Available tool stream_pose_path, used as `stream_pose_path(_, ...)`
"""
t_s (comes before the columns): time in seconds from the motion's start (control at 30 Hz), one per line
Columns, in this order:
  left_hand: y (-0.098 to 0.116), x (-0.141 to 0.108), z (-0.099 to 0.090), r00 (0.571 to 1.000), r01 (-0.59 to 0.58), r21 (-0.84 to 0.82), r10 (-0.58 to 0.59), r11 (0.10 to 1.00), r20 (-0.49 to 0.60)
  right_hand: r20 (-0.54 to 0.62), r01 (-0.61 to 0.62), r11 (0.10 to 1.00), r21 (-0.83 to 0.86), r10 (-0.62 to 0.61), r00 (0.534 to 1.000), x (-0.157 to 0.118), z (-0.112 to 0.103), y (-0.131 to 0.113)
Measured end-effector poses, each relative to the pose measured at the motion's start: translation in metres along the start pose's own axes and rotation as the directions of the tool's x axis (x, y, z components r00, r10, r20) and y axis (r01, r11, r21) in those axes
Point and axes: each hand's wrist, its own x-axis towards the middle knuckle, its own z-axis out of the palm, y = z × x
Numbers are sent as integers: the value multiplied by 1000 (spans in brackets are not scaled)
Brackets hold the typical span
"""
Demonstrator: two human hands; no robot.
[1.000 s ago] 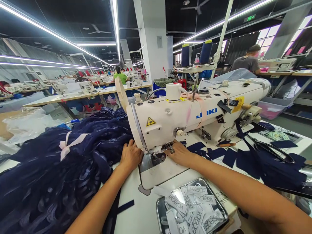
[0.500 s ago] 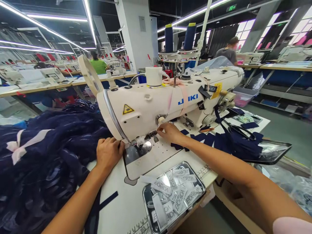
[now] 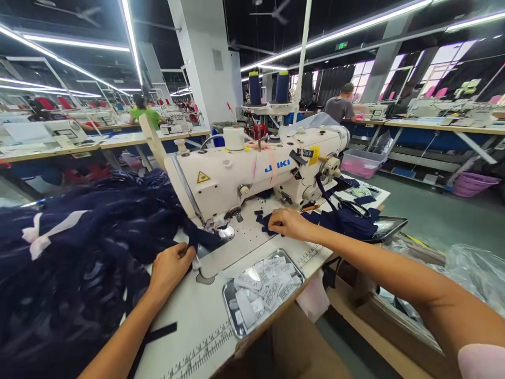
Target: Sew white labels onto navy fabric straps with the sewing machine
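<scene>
My left hand (image 3: 171, 266) is closed at the front left of the sewing machine (image 3: 224, 179), pinching the edge of navy fabric (image 3: 203, 237). A small white tag hangs by its fingertips. That fabric runs from the big navy pile (image 3: 98, 252) to beneath the machine's needle end. My right hand (image 3: 292, 225) has its fingertips pinched together at the small navy pieces (image 3: 264, 221) right of the needle area, and one piece is between them. Its fingertips partly hide that piece.
A metal tray (image 3: 224, 300) of white printed labels lies at the table's front edge. Scissors (image 3: 355, 206) and more navy pieces rest on the right, by a dark tray (image 3: 390, 227). Two navy thread cones (image 3: 282, 88) stand behind the machine. Two people sit farther back.
My right hand has left the knob area on the machine and moved right to the navy pieces. Navy fabric now lies at the needle area, with my left hand on it. The view has shifted.
</scene>
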Motion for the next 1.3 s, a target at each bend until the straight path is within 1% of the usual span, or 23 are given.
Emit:
stream_pose_path(0.07,-2,-1,4,1000,1,-45,-2,999,-24,54,120,992,-39,-117,992,-9,5,-17)
stream_pose_path(0.1,-3,-2,6,999,0,-60,-3,998,-36,81,188,981,-56,-183,980,-13,7,-27)
stream_pose_path(0.17,-5,-2,10,999,7,-76,-10,997,-46,139,315,947,-61,-305,942,-20,11,-49)
stream_pose_path(0.23,-7,-2,13,999,10,-87,-14,996,-44,195,422,905,-57,-405,893,-26,14,-69)
stream_pose_path(0.3,-10,-3,15,999,4,-102,-9,995,-47,236,495,864,-95,-464,854,-30,17,-84)
stream_pose_path(0.33,-10,-4,15,999,0,-109,-5,994,-50,246,507,851,-133,-467,849,-32,18,-89)
stream_pose_path(0.37,-11,-4,16,999,-4,-115,-2,993,-53,251,501,847,-176,-453,855,-32,19,-91)
stream_pose_path(0.47,-12,-6,14,997,-21,-129,12,991,-71,235,397,873,-283,-338,911,-31,19,-85)
stream_pose_path(0.57,-12,-7,12,995,-43,-138,30,990,-93,183,247,906,-344,-193,964,-28,14,-63)
stream_pose_path(0.67,-12,-7,9,995,-48,-120,38,992,-89,137,96,904,-416,-42,990,-30,8,-38)
stream_pose_path(0.77,-13,-7,7,996,-53,-107,45,993,-73,60,-66,850,-522,114,992,-37,0,-16)
stream_pose_path(0.83,-12,-7,6,996,-51,-105,44,993,-71,2,-145,813,-564,178,984,-42,-5,-4)
stream_pose_path(0.9,-11,-7,6,997,-36,-99,29,994,-73,-35,-194,791,-580,214,976,-47,-10,7)
stream_pose_path(1.0,-9,-7,5,997,-12,-98,5,995,-73,-67,-243,775,-584,253,965,-54,-15,21)
stream_pose_path(1.1,-7,-6,4,998,5,-99,-12,995,-62,-80,-263,775,-575,267,960,-57,-16,31)
stream_pose_path(1.23,-6,-4,2,999,37,-79,-39,996,-18,-94,-284,774,-566,281,955,-58,-15,39)
stream_pose_path(1.3,-7,-2,3,999,36,-70,-37,997,-14,-98,-290,775,-562,285,954,-58,-15,41)
